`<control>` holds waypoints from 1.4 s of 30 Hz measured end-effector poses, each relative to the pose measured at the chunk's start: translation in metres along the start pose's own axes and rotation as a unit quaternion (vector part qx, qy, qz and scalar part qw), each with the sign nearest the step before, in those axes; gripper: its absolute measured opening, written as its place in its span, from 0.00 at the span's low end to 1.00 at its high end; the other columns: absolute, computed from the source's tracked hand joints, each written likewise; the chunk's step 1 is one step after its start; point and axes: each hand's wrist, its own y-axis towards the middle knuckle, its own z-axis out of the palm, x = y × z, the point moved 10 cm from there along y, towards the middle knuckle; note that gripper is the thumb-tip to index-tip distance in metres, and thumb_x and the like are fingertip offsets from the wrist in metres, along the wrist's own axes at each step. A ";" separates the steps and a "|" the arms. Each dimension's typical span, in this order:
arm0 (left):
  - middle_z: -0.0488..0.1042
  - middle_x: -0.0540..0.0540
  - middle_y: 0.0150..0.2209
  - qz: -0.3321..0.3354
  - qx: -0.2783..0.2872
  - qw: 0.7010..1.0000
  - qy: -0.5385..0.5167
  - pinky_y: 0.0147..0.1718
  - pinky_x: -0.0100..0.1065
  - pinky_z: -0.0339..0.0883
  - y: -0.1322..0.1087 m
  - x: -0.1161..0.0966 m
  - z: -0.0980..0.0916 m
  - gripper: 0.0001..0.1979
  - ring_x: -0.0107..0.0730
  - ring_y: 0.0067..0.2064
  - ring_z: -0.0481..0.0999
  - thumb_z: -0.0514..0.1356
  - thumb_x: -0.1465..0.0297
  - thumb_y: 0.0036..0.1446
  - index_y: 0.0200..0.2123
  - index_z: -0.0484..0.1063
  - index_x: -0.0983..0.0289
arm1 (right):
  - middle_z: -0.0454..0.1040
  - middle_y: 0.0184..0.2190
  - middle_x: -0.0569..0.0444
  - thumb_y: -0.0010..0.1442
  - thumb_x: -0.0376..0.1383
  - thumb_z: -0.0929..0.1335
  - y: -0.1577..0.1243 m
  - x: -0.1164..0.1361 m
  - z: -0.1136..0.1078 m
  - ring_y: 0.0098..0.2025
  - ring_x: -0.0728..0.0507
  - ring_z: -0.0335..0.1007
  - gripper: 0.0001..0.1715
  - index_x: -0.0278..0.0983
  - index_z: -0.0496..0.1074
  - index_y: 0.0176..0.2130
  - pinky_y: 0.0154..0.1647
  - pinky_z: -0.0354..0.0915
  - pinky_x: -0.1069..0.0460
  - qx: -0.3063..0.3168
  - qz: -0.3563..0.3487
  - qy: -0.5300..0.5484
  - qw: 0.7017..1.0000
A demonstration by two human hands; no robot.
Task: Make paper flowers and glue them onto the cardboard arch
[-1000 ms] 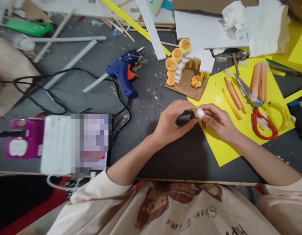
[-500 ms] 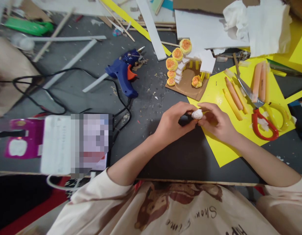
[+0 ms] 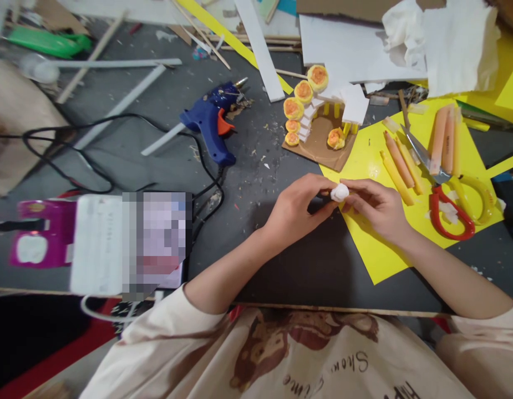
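A small crumpled ball of white tissue (image 3: 340, 192) sits between my hands, above the edge of a yellow sheet. My left hand (image 3: 300, 204) pinches it from the left with thumb and fingers. On the other side, my right hand (image 3: 375, 208) has its thumb and fingers pressed together at the ball. Just beyond them stands a small cardboard model (image 3: 329, 149) with white steps and several round yellow-orange flowers (image 3: 293, 108). Orange and yellow markers (image 3: 400, 160) and red-handled scissors (image 3: 437, 202) lie on the yellow sheet (image 3: 372, 260) to the right.
A blue glue gun (image 3: 210, 122) lies on the dark table left of the model, its black cable trailing left. Near the front left are a white box (image 3: 96, 244) and a phone (image 3: 168, 238). White sheets (image 3: 348, 55) and crumpled tissue (image 3: 406, 33) lie at the back right.
The white tissue ball has shifted slightly right. My right fingers have drawn straighter and closer together against it, and the ball shows more fully.
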 end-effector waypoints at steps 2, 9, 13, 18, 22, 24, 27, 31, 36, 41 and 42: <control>0.79 0.52 0.40 0.019 -0.008 1.000 0.009 0.41 0.30 0.72 -0.001 -0.002 0.000 0.09 0.28 0.41 0.79 0.61 0.74 0.60 0.44 0.69 0.62 | 0.83 0.34 0.53 0.59 0.46 0.72 0.000 -0.002 0.000 0.27 0.48 0.78 0.16 0.39 0.78 0.42 0.29 0.75 0.51 -0.004 0.013 0.009 1.000; 0.77 0.51 0.38 0.017 -0.013 1.000 0.023 0.39 0.29 0.71 -0.002 -0.002 0.000 0.09 0.28 0.39 0.77 0.61 0.74 0.60 0.44 0.68 0.62 | 0.83 0.33 0.52 0.55 0.49 0.74 0.000 -0.004 0.002 0.28 0.47 0.79 0.18 0.39 0.76 0.39 0.28 0.75 0.52 -0.008 0.038 0.065 0.997; 0.76 0.53 0.39 0.018 0.013 0.999 0.038 0.42 0.32 0.71 -0.003 -0.002 0.004 0.17 0.30 0.40 0.76 0.59 0.73 0.61 0.54 0.66 0.63 | 0.83 0.33 0.53 0.53 0.50 0.74 0.001 -0.005 0.004 0.27 0.47 0.78 0.20 0.39 0.74 0.36 0.28 0.75 0.52 -0.003 0.048 0.084 0.995; 0.77 0.55 0.42 0.010 0.028 0.998 0.050 0.42 0.32 0.70 -0.002 0.000 0.007 0.13 0.32 0.43 0.76 0.59 0.71 0.63 0.51 0.71 0.62 | 0.80 0.27 0.55 0.51 0.51 0.76 0.002 -0.005 0.003 0.24 0.47 0.76 0.21 0.39 0.71 0.32 0.25 0.72 0.53 -0.015 0.057 0.080 0.995; 0.76 0.53 0.37 -0.015 0.023 0.999 0.041 0.39 0.30 0.68 0.000 0.005 0.005 0.09 0.31 0.39 0.75 0.60 0.72 0.60 0.45 0.71 0.63 | 0.75 0.22 0.59 0.50 0.51 0.76 0.004 -0.006 -0.001 0.20 0.50 0.71 0.21 0.39 0.69 0.30 0.22 0.70 0.54 -0.034 0.050 0.076 0.995; 0.75 0.52 0.35 -0.019 0.018 0.999 0.039 0.38 0.30 0.67 0.001 0.006 0.003 0.08 0.31 0.37 0.74 0.61 0.72 0.59 0.43 0.71 0.63 | 0.76 0.26 0.58 0.51 0.51 0.76 0.004 -0.006 -0.001 0.21 0.51 0.71 0.21 0.39 0.70 0.34 0.23 0.70 0.55 -0.029 0.039 0.069 0.996; 0.73 0.51 0.34 -0.021 0.013 0.999 0.041 0.36 0.29 0.65 0.001 0.007 0.002 0.09 0.30 0.35 0.72 0.61 0.73 0.57 0.42 0.70 0.63 | 0.77 0.31 0.55 0.53 0.52 0.74 0.006 -0.004 0.004 0.24 0.51 0.71 0.22 0.39 0.71 0.38 0.23 0.69 0.55 0.001 0.018 0.031 0.999; 0.71 0.49 0.31 -0.017 0.014 0.999 0.041 0.34 0.28 0.64 0.001 0.006 0.003 0.08 0.28 0.34 0.71 0.62 0.74 0.56 0.40 0.69 0.63 | 0.77 0.31 0.55 0.55 0.53 0.72 0.006 -0.002 0.007 0.23 0.51 0.69 0.23 0.38 0.72 0.38 0.23 0.66 0.54 0.017 0.001 -0.014 1.000; 0.71 0.49 0.31 -0.016 0.015 0.999 0.027 0.33 0.27 0.62 0.001 0.005 0.004 0.06 0.27 0.33 0.70 0.63 0.72 0.57 0.38 0.69 0.63 | 0.78 0.32 0.54 0.55 0.54 0.72 0.005 -0.002 0.011 0.22 0.52 0.67 0.23 0.39 0.70 0.39 0.21 0.62 0.55 0.039 -0.004 -0.020 0.999; 0.71 0.48 0.31 -0.030 0.026 0.999 0.014 0.33 0.26 0.62 0.001 0.006 0.006 0.08 0.26 0.33 0.70 0.64 0.72 0.57 0.40 0.70 0.63 | 0.78 0.32 0.55 0.55 0.53 0.72 0.005 -0.002 0.011 0.23 0.52 0.66 0.22 0.40 0.69 0.39 0.21 0.60 0.55 0.044 0.002 -0.011 0.999; 0.71 0.48 0.31 -0.036 0.032 0.999 0.006 0.34 0.26 0.63 0.001 0.007 0.007 0.09 0.26 0.33 0.70 0.65 0.72 0.57 0.41 0.70 0.63 | 0.77 0.31 0.56 0.55 0.53 0.72 0.005 -0.002 0.010 0.23 0.52 0.66 0.22 0.40 0.69 0.39 0.21 0.60 0.55 0.038 0.005 -0.007 0.999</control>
